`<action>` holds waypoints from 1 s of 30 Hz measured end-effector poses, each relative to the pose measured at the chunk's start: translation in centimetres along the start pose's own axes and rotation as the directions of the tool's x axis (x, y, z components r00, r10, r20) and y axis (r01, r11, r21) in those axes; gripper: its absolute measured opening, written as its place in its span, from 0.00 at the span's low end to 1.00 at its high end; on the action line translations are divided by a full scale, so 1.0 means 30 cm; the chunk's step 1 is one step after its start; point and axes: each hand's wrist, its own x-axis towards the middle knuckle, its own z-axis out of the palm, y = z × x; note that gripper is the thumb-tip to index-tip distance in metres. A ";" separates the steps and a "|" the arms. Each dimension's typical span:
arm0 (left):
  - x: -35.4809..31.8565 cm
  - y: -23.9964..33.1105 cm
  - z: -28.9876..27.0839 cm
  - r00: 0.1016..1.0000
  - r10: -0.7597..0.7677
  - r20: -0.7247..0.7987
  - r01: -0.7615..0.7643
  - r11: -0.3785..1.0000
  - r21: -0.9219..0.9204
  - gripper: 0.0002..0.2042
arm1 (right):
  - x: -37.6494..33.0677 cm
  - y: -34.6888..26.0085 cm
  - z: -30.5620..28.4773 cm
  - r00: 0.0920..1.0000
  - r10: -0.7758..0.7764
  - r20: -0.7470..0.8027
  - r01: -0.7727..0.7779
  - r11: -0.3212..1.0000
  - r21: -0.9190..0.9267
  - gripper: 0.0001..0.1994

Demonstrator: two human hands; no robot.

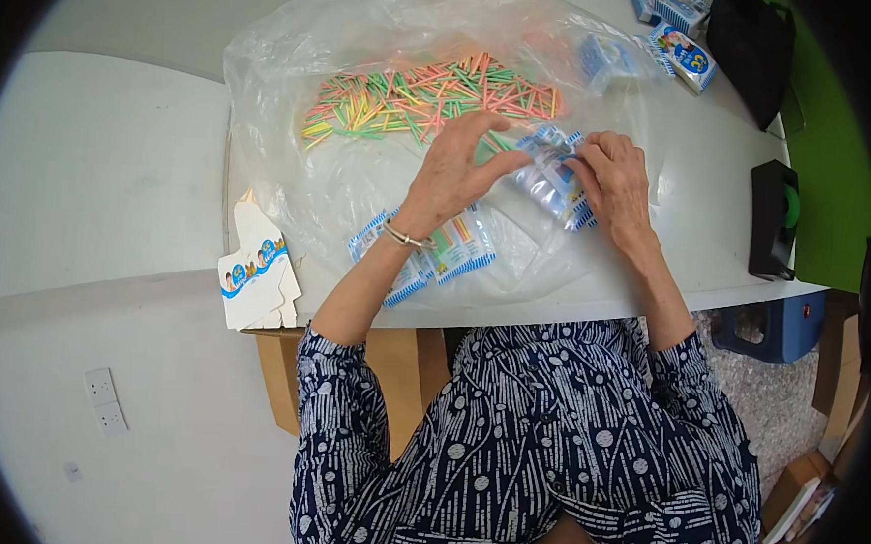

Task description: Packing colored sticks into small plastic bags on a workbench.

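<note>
My left hand [461, 170] and my right hand [613, 183] meet over a small clear packet with a blue-and-white edge [551, 180]; both pinch it just above the table. Behind my hands lies a heap of thin coloured sticks, orange, green and yellow [430, 99], spread on a large clear plastic sheet [298, 78]. Under my left wrist rest filled packets of the same kind [451, 248], with sticks inside.
The white table [716, 188] carries a black tape dispenser [773, 221] at the right, small blue-and-white boxes [684, 49] at the back right and a black bag [753, 47]. Flat cardboard box blanks [258, 273] hang at the left edge. A blue stool [767, 329] stands below.
</note>
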 end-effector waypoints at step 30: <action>-0.046 -0.148 -0.136 0.987 -0.042 -0.154 0.054 0.996 0.071 0.12 | 0.065 -0.149 0.009 0.840 0.000 0.543 -0.379 0.716 0.586 0.14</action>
